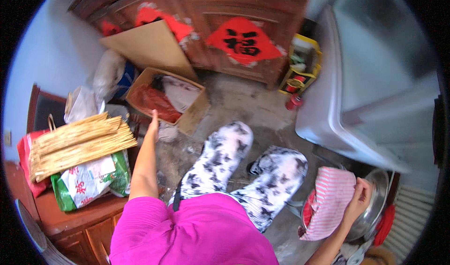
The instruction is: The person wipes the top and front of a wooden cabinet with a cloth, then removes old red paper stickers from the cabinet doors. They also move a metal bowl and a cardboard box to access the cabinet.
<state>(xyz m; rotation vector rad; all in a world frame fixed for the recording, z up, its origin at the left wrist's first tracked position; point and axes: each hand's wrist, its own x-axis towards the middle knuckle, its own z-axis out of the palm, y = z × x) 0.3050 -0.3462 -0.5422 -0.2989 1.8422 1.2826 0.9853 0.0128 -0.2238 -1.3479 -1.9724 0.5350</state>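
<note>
At the lower right, my right hand (360, 197) pinches the edge of a pink-and-white striped cloth (332, 201). The cloth hangs over a red item (307, 209) that it mostly covers, beside a shiny metal basin (380, 190). My left hand (153, 124) is held out near an uncovered cardboard box (199, 106), seen edge-on with its fingers stretched and nothing in it. Inside that box lie a reddish-brown plastic bag (152, 101) and a pale, dark-marked piece (180, 92).
Left, a bundle of straw-coloured stalks (79, 145) lies on a green-and-white bag (89, 180) atop a wooden cabinet (70, 220). Ahead stands a brown wooden cupboard (206, 11) with red paper diamonds. A large whitish appliance (323, 105) and a yellow-edged box (304, 58) stand to the right.
</note>
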